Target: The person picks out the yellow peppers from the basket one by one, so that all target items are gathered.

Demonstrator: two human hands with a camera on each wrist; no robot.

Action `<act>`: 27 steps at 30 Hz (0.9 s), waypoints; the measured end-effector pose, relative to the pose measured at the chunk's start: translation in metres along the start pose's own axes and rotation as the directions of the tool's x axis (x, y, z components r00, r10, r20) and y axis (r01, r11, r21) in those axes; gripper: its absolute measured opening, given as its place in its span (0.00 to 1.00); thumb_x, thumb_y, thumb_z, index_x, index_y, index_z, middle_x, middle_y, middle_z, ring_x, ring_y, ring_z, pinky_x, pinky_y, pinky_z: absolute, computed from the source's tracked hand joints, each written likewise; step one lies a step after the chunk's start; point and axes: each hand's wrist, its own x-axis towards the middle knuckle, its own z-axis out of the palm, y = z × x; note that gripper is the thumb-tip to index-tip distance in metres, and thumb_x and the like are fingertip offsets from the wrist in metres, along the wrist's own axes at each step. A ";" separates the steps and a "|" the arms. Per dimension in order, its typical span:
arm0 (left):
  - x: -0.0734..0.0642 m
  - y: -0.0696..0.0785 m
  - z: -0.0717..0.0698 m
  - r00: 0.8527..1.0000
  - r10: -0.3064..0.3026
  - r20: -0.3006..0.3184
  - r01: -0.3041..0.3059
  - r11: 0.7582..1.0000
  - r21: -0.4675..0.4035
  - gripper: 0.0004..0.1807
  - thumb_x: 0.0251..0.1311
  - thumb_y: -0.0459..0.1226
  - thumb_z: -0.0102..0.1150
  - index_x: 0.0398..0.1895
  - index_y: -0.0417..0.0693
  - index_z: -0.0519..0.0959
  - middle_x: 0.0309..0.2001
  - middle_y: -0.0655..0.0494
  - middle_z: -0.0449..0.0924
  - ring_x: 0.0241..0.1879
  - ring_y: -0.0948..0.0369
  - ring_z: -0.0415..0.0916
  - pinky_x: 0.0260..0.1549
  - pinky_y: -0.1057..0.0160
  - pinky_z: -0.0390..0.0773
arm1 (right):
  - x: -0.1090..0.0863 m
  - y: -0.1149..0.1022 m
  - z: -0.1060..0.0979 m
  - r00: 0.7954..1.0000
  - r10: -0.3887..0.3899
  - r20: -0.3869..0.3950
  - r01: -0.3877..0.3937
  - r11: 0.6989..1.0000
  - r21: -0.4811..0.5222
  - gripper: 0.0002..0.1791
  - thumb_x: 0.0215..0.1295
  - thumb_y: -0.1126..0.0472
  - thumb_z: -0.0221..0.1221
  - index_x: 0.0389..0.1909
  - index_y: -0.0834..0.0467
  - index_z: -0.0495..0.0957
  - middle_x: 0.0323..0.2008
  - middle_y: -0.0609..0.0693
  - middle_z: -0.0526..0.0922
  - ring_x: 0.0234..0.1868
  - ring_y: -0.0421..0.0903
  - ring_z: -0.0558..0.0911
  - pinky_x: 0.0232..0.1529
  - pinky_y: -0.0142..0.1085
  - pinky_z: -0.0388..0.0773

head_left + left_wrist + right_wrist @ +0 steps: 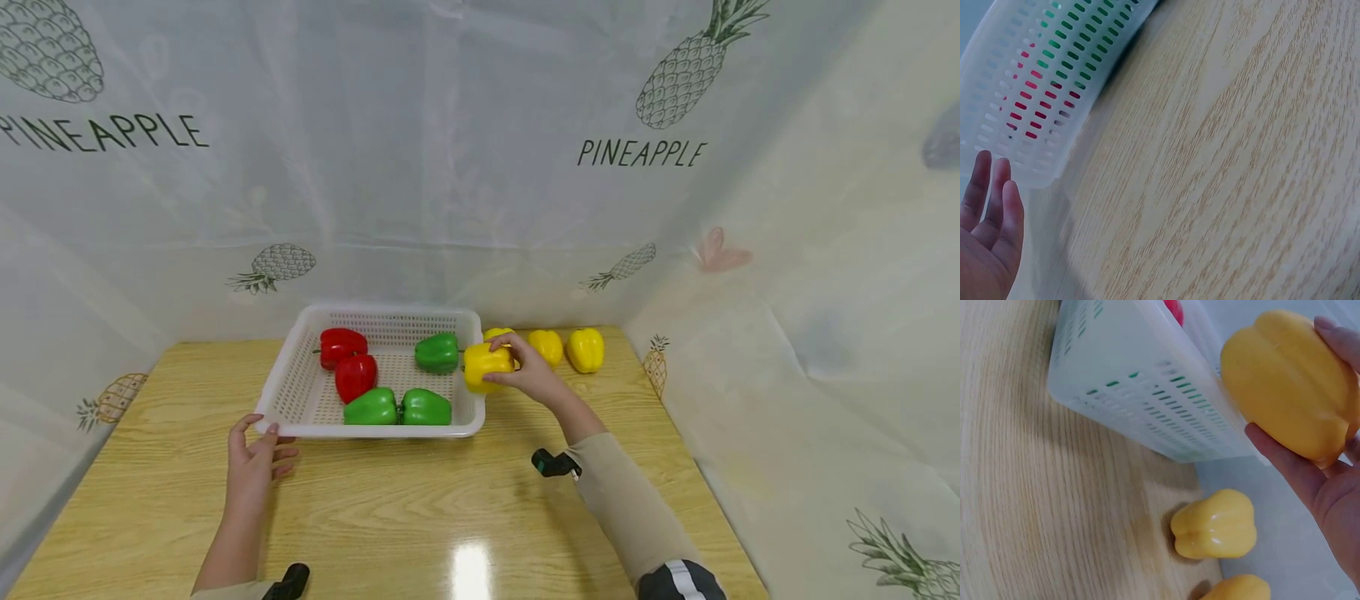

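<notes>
My right hand grips a yellow bell pepper between thumb and fingers, held over the right rim of a white plastic basket. In the right wrist view this pepper overlaps the rim. At the basket's front left corner is my left hand, thumb and index finger at the rim; its other fingers extend beside the slotted wall in the left wrist view. Inside the basket lie two red peppers at the left, a green pepper at the back right and two green peppers along the front.
Three more yellow peppers stand on the wooden table to the right of the basket, one partly hidden behind my right hand. A pineapple-printed sheet hangs behind the table and along its sides.
</notes>
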 end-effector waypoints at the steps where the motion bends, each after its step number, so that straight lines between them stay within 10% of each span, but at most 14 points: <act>1: 0.000 0.000 0.000 1.000 -0.001 -0.002 0.001 1.000 0.000 0.15 0.73 0.45 0.48 0.55 0.70 0.56 0.30 0.61 0.83 0.27 0.64 0.82 0.25 0.66 0.82 | 0.000 0.000 -0.001 1.000 0.005 0.007 -0.005 1.000 -0.004 0.25 0.59 0.67 0.68 0.54 0.59 0.67 0.61 0.59 0.66 0.55 0.57 0.72 0.49 0.42 0.78; 17: 0.000 0.003 -0.002 1.000 0.022 0.001 -0.022 1.000 0.016 0.14 0.73 0.45 0.48 0.54 0.69 0.56 0.30 0.62 0.83 0.27 0.65 0.82 0.24 0.67 0.81 | -0.008 0.000 -0.016 0.990 0.039 0.132 -0.027 0.996 -0.090 0.37 0.58 0.59 0.71 0.66 0.53 0.65 0.60 0.54 0.70 0.55 0.52 0.74 0.55 0.45 0.75; 27: -0.001 0.001 -0.002 1.000 -0.004 0.000 0.004 0.999 0.043 0.15 0.74 0.45 0.46 0.56 0.69 0.55 0.31 0.62 0.83 0.28 0.64 0.82 0.26 0.66 0.82 | -0.024 0.010 -0.019 0.997 0.044 0.070 -0.039 0.997 -0.066 0.38 0.58 0.59 0.70 0.68 0.51 0.64 0.63 0.55 0.67 0.55 0.54 0.74 0.54 0.45 0.75</act>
